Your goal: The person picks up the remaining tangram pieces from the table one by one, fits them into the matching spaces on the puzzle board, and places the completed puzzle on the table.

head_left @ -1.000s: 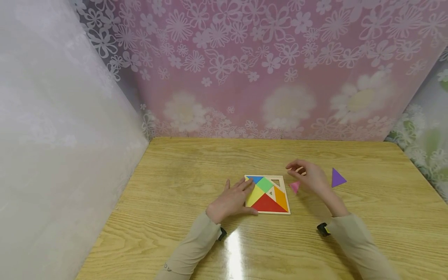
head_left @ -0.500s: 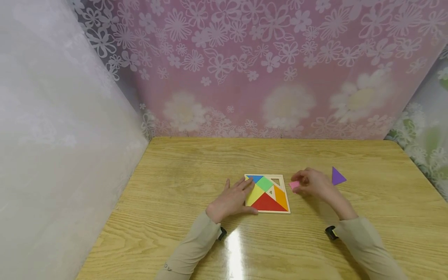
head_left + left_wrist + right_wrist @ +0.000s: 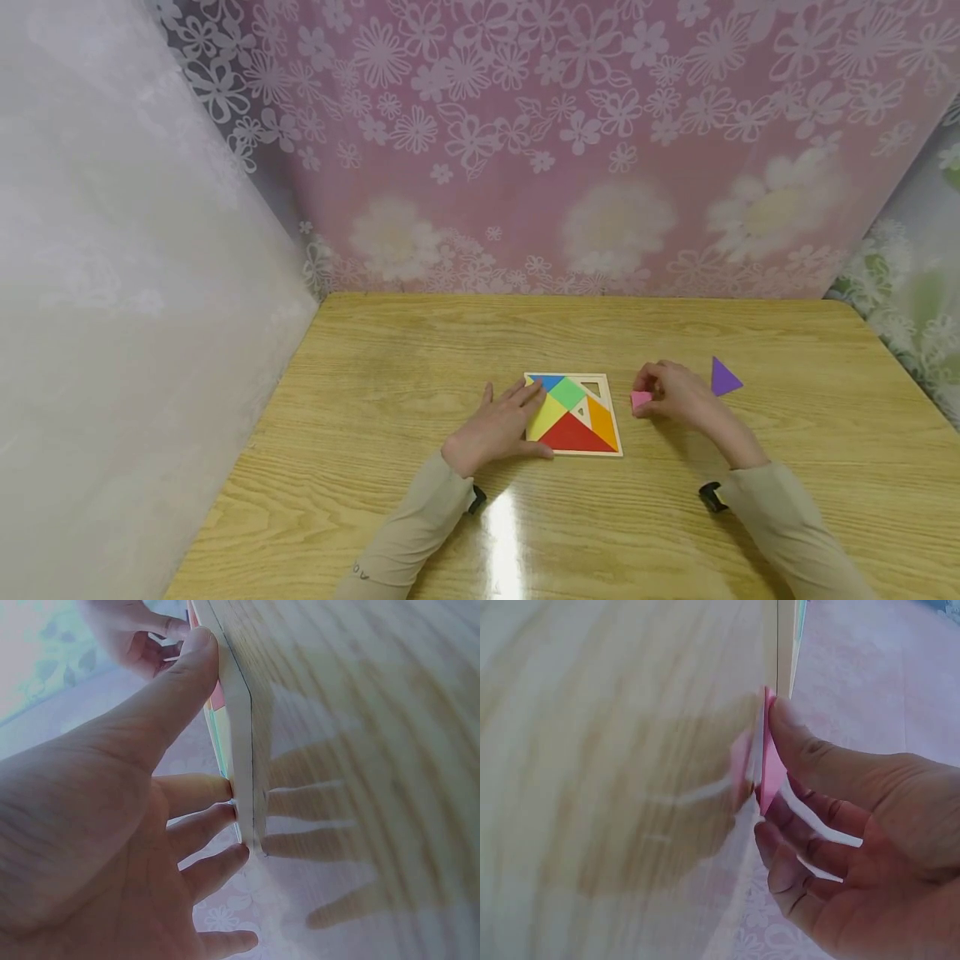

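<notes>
My left hand [image 3: 495, 429] lies with spread fingers over the left side of a square wooden tangram tray [image 3: 606, 390], thumb at its near edge. Set in the tray are a red triangle [image 3: 572, 437], a yellow piece [image 3: 547, 418], a green square [image 3: 567, 394], a blue triangle [image 3: 552, 382] and an orange parallelogram [image 3: 602, 425]. Two bare recesses with small cut-outs show on its right half. Just right of the tray, my right hand [image 3: 678, 396] pinches a pink triangle [image 3: 772, 776] between thumb and fingers, tilted on edge close over the table.
A purple triangle [image 3: 724, 379] lies flat on the wood-grain table [image 3: 420, 350], beyond the right hand. Flowered pink cloth [image 3: 495, 167] hangs behind the table's back edge. A pale wall covering [image 3: 150, 375] borders it on the left.
The right hand came down onto the pink triangle, took it between thumb and fingers, and drew it slightly right. The left hand has stayed on the tray.
</notes>
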A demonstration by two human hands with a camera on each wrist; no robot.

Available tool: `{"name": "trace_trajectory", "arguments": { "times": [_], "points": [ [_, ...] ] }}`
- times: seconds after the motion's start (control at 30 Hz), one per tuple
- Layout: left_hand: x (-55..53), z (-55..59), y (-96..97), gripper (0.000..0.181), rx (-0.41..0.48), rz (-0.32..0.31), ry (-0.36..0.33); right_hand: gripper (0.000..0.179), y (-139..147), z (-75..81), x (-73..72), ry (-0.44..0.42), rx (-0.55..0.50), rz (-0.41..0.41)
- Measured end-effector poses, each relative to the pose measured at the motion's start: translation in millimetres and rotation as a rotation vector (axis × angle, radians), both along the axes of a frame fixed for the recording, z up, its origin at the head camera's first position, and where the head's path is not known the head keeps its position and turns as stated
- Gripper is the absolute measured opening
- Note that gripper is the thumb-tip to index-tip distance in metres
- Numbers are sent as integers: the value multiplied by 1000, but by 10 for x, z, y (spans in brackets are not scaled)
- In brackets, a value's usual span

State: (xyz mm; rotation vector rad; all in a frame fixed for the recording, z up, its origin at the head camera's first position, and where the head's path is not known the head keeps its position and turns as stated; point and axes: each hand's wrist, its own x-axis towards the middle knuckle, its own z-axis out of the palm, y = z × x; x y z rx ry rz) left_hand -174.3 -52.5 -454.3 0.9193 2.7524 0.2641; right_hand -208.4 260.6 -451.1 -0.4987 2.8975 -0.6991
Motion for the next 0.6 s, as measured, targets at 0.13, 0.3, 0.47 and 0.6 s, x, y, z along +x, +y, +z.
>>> {"name": "trace_trajectory", "arguments": {
  "times": [0.13, 0.3, 0.47, 0.6],
  "points": [
    [4, 8, -1, 95, 1, -1, 1, 20, 55, -12, -10, -41, -68, 12],
    [9, 16, 1, 95, 0, 1, -1, 10, 99, -22, -21, -28, -88, 29],
    [11, 14, 4, 95, 0, -1, -1, 6, 89, 22, -15, 12, -126, -2],
    [8, 7, 3, 95, 6, 0, 2, 10, 61, 81, 9, 24, -196, -53]
  ]
}}
